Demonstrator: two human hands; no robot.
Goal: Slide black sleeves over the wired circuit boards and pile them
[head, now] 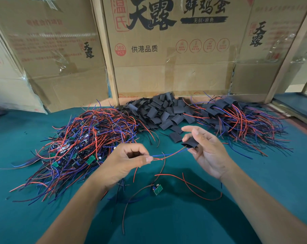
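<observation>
The left hand [126, 161] pinches a red and a blue wire [168, 154] between thumb and curled fingers. The wires run right and slightly far into a black sleeve [190, 143], pinched by the right hand [207, 152], its open mouth facing left. Their circuit board [157, 189] lies on the green tabletop [272, 173] below the hands, long axis tilted.

Flattened cardboard boxes [166, 50] with printed lettering stood propped behind the green worktop [184, 217], with wooden battens [107, 55] between them.
</observation>
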